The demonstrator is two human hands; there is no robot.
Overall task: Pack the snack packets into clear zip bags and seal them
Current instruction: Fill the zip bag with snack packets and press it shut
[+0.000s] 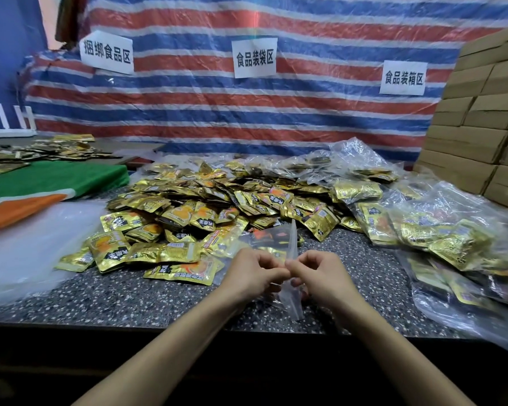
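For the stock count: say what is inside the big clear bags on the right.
Gold snack packets show through the clear bags; whatever lies beneath them is covered.

A red, white and blue striped tarp (276,118) under clear plastic sheeting covers the far wall and carries three white paper signs (255,57). Stacked cardboard boxes (475,118) rise at the far right. A blue wall (9,54) stands far left. The near table (129,297) is dark and speckled.

Snack packets (217,206) heap mid-table (129,297); filled bags (452,244) right, boxes (481,112) behind them.
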